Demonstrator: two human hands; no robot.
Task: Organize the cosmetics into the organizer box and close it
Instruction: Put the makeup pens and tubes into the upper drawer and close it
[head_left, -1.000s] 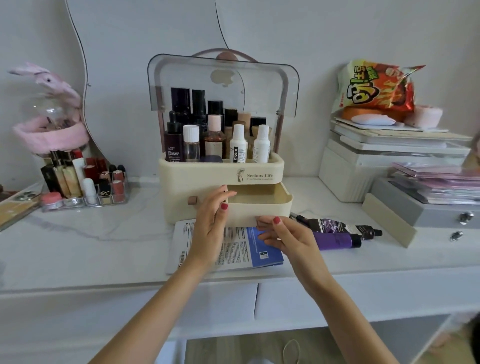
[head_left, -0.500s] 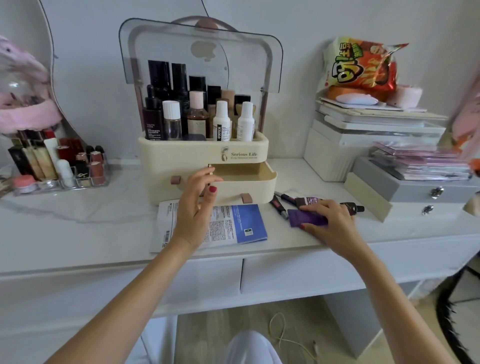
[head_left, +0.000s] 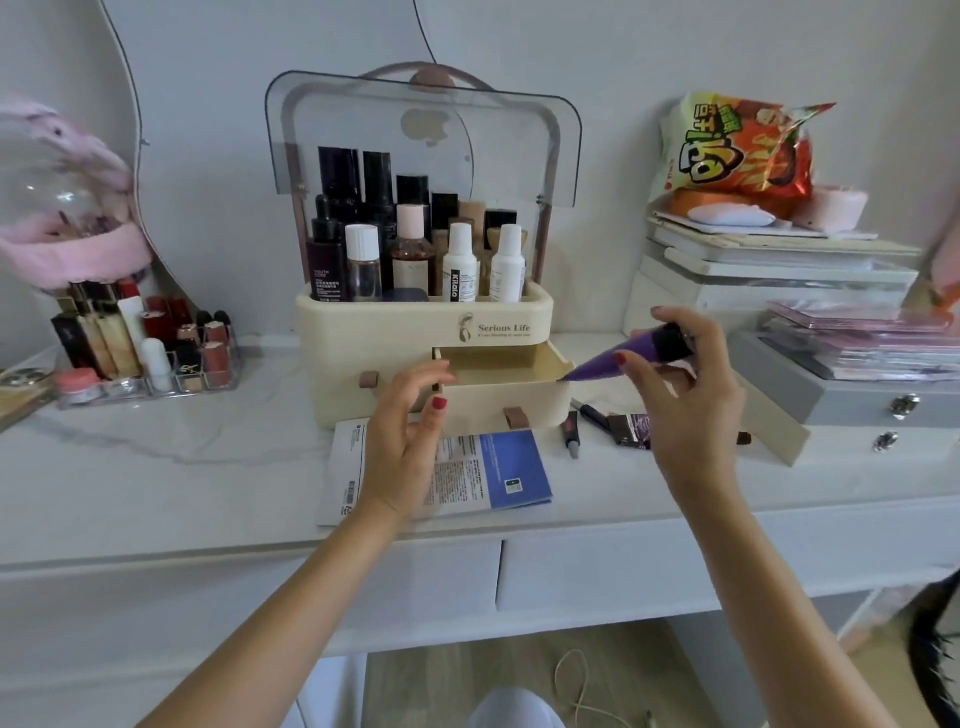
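The cream organizer box stands at the middle of the white vanity, its clear lid raised and several bottles upright in the top tray. Its lower right drawer is pulled out and looks empty. My right hand pinches a purple tube by its black cap end, the flat tail pointing at the drawer's right rim. My left hand hovers with relaxed fingers just left of the drawer front, holding nothing. A dark tube, a pen-like liner and a small stick lie right of the box.
A blue and white leaflet lies in front of the box. A clear lipstick rack stands at the left. Stacked white boxes with a snack bag and a grey drawer case fill the right.
My right hand has picked the purple tube off the table and lifted it toward the open drawer. My left hand has drawn slightly back from the drawer front.
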